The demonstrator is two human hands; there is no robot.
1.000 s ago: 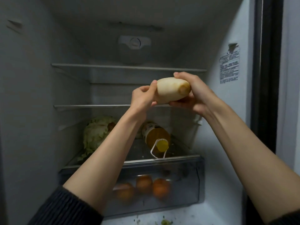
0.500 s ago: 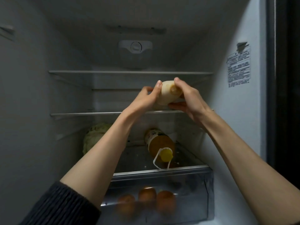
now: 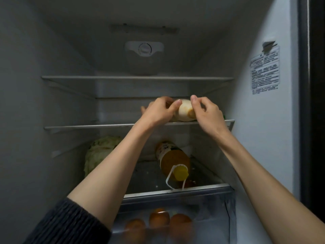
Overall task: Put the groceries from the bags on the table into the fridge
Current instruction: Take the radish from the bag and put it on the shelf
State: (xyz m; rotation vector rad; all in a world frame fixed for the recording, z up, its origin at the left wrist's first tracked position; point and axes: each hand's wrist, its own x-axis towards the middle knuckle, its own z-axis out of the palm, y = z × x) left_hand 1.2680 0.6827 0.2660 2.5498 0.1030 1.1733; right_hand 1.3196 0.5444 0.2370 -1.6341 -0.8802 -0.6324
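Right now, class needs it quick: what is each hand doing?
Left hand: fingers curled round the pale root vegetable on the middle shelf.
Right hand: fingertips pinching the same vegetable.

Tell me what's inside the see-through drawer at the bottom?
The clear drawer holds three orange fruits, blurry through its front. The left forearm covers its left part.

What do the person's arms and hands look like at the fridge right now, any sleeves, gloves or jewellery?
Both hands are bare: no gloves, rings or watch show on the left hand or the right hand. The left arm wears a dark ribbed knit sleeve pushed up toward the elbow, leaving the forearm uncovered. The right forearm is uncovered as far as the picture's edge; no sleeve shows there.
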